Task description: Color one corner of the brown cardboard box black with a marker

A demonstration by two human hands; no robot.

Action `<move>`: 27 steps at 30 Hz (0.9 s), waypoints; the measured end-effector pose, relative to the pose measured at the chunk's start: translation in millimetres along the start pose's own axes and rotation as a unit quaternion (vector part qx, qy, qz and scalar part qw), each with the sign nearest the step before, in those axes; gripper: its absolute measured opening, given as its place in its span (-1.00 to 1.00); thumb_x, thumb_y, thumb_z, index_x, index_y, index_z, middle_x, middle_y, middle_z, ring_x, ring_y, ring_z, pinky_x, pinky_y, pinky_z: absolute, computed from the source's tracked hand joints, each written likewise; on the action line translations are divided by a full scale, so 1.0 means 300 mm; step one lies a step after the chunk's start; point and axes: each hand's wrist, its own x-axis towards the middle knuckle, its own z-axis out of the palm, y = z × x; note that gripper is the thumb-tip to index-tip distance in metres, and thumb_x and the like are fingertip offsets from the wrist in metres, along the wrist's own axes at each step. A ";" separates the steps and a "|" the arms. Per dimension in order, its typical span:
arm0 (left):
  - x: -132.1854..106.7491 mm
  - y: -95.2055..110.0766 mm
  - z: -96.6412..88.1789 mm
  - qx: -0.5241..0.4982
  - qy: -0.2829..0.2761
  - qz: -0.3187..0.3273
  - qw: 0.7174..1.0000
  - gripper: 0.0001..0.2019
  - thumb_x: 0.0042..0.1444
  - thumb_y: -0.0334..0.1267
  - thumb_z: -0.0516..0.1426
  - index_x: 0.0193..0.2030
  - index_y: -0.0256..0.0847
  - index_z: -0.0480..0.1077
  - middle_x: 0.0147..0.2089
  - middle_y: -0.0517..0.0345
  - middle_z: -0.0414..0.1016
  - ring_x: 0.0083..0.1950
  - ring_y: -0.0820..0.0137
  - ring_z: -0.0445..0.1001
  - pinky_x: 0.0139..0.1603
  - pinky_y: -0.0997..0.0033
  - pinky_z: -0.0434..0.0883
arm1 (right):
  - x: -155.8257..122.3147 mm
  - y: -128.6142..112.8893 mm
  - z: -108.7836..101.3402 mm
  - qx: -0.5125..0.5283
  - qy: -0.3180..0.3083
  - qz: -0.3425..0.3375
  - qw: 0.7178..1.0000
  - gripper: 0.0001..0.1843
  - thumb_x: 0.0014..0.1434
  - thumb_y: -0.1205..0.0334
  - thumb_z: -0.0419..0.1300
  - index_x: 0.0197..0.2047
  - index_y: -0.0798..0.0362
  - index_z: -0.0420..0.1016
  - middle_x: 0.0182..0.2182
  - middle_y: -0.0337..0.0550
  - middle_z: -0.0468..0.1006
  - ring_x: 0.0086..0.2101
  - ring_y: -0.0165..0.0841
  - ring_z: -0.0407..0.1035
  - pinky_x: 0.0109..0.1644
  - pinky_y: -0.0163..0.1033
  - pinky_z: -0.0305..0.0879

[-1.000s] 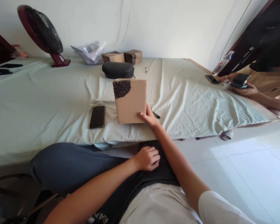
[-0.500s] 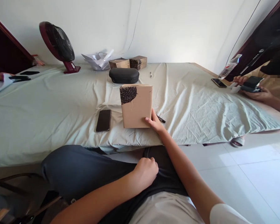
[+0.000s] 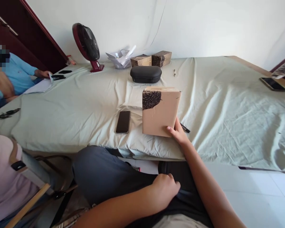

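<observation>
A brown cardboard box [image 3: 160, 110] with a black scribbled patch on one corner stands on the sheet-covered table [image 3: 73, 104]. My right hand [image 3: 178, 134] grips its lower right corner, thumb on the front face. My left hand [image 3: 164, 191] rests on my lap, its fingers curled closed with nothing visible in them. A black phone [image 3: 123, 121] lies face up just left of the box. A black pen [image 3: 185, 128] pokes out from behind my right hand.
Behind the box lie a black case [image 3: 145, 74], two small cardboard boxes [image 3: 150, 59], crumpled paper [image 3: 120, 58] and a red fan [image 3: 87, 44]. Another phone [image 3: 273, 84] lies far right. A person in blue [image 3: 11, 77] sits at the left; another person's side [image 3: 7, 177] is close by.
The view has swung left, bringing the person in blue and the near person into sight and dropping the right-hand person. My hands and the box have kept their places.
</observation>
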 end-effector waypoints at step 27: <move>-0.245 -0.149 0.083 -0.076 0.098 0.000 0.992 -0.35 0.40 -0.13 0.19 0.56 -0.10 0.14 0.57 -0.15 0.32 0.30 0.00 0.56 0.30 -0.08 0.52 | -0.027 0.008 0.046 -0.063 0.029 0.025 0.997 0.20 0.24 -0.44 0.28 0.67 -0.10 -0.18 0.52 0.23 0.12 0.48 0.24 0.11 0.50 0.45 0.16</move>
